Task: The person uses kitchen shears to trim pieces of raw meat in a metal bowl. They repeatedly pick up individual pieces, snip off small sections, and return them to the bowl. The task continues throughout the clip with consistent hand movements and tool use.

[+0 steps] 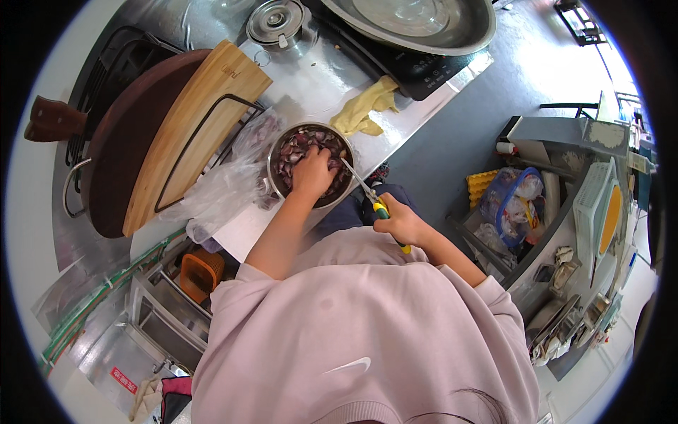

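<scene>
A round steel bowl [273, 182] stands near the edge of the covered table, with many purple-skinned pieces [290, 150], perhaps garlic cloves or shallots, in it. My left hand [313, 172] reaches into the bowl, its fingers down among the pieces; their tips are hidden, so any hold cannot be told. In my right hand [396, 218] are scissors with yellow and green handles [381, 210], their blades pointing over the bowl's right rim. A clear plastic bag [217, 193] lies against the bowl's left side.
A wooden cutting board [185, 138] and a dark round board [143, 143] stand in a rack at left. Beyond the bowl are a yellow cloth [365, 108], a lidded steel pot [276, 22] and a large steel basin [476, 32] on an induction cooker [424, 79]. A blue basket [498, 201] sits at right.
</scene>
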Demonstrator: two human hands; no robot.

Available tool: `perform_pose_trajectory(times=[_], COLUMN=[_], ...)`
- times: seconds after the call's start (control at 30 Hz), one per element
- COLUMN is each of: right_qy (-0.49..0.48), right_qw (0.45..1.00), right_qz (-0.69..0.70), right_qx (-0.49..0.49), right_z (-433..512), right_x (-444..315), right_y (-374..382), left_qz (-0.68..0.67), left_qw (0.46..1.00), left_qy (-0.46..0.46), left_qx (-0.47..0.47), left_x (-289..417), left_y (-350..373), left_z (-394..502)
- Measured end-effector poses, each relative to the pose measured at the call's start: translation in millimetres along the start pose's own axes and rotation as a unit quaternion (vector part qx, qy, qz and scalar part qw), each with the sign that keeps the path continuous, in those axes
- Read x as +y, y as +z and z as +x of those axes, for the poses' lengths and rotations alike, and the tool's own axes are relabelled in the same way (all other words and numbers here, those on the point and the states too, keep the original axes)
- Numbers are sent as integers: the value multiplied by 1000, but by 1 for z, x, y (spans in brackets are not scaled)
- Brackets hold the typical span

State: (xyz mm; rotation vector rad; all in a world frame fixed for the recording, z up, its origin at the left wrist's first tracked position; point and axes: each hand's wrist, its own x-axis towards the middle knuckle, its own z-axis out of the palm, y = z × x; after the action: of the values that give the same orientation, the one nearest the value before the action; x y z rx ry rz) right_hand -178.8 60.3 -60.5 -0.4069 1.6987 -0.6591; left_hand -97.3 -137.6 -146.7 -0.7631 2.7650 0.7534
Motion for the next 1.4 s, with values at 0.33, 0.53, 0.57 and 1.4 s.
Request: perform_pose_trajectory(times=[0.33, 0.53, 0.57, 1.4], right_qy=[-20, -39, -38, -54], right_qw=[1000, 998, 998, 992], right_qz=[22, -38, -51, -113], right_qx=[0, -7, -9, -1], right_z=[8, 11, 11, 15], right_x=[-10, -23, -24, -39], right_y=[1, 9, 10, 21], left_qz=[-656, -794, -803, -807], left_qw=[746, 597, 585, 527], left_qy=[-85, -87, -84, -256], left_qx=[-77, -76, -74, -67], left_x=[-16, -24, -25, -16], left_y=[-29, -37, -38, -39], left_z=[-47, -56, -56, -56])
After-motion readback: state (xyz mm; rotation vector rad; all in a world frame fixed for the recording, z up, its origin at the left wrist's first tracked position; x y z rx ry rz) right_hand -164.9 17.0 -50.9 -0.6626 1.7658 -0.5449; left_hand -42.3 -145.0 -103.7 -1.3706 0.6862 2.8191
